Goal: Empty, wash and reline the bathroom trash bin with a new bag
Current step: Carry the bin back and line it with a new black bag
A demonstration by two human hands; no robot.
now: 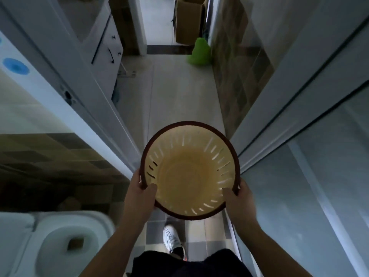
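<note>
Trash bin (pixel 187 176) between hands, left hand (pixel 139 186) and right hand (pixel 238 196) gripping rim; apparently empty.

Dim tiled floor (pixel 179 92), toilet (pixel 54 242)

The pale tiled floor (pixel 175 92) is carrying a green bag (pixel 199 53) at one o'clock, a cardboard box (pixel 188 21) beyond it, and a white shoe (pixel 172 237) at six o'clock.

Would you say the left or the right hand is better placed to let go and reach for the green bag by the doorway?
Probably the right hand: the green bag lies ahead on the right by the wall. The left hand already grips the bin rim and could hold it.
</note>
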